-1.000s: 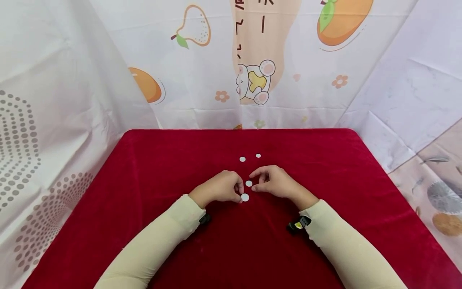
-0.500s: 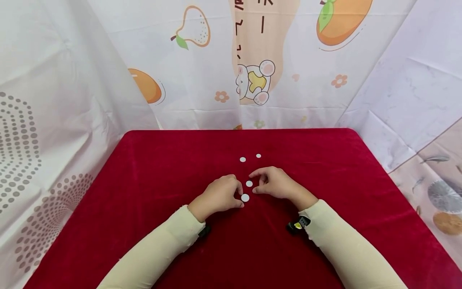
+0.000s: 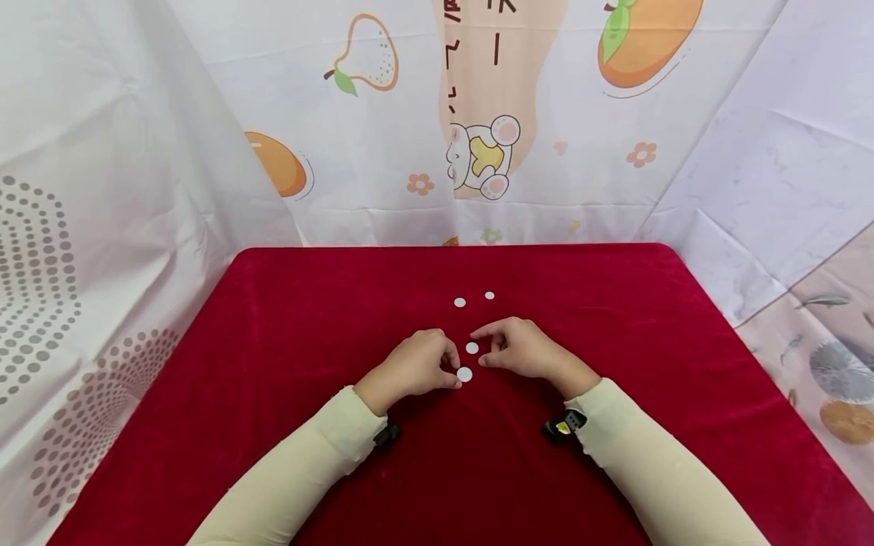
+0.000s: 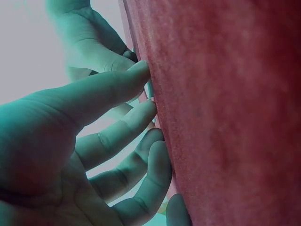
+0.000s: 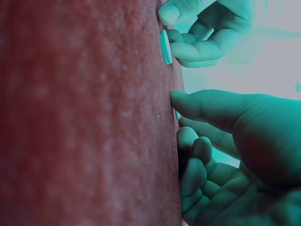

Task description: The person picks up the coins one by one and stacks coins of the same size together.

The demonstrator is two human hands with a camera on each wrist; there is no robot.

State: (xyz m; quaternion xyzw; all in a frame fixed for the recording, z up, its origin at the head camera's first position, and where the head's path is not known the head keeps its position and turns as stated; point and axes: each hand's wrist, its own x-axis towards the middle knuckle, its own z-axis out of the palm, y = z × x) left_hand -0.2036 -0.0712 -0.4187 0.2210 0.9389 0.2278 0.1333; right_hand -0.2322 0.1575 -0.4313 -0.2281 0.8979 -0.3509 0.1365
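Note:
My left hand (image 3: 415, 365) rests low over the cloth, thumb and index finger spread around the left edge of the nearest white disc (image 3: 464, 374). In the right wrist view that disc (image 5: 165, 47) shows a thin, layered edge, with the left thumb a little apart from it. Across from it, my right hand (image 3: 526, 350) has its thumb and index finger apart on either side of a second white disc (image 3: 472, 348). That disc lies flat on the cloth and shows whole between the fingertips from above. The right hand's other fingers are curled inward.
Farther back on the red cloth (image 3: 328, 296) lie two more white discs, one left (image 3: 460, 302) and a smaller one right (image 3: 489, 296). A printed white curtain (image 3: 369, 167) hangs behind the table and along both sides. Black straps circle both wrists.
My left thumb and index finger have spread apart at the nearest disc, and the thumb has shifted toward me. The right hand has hardly moved. The discs lie where they were.

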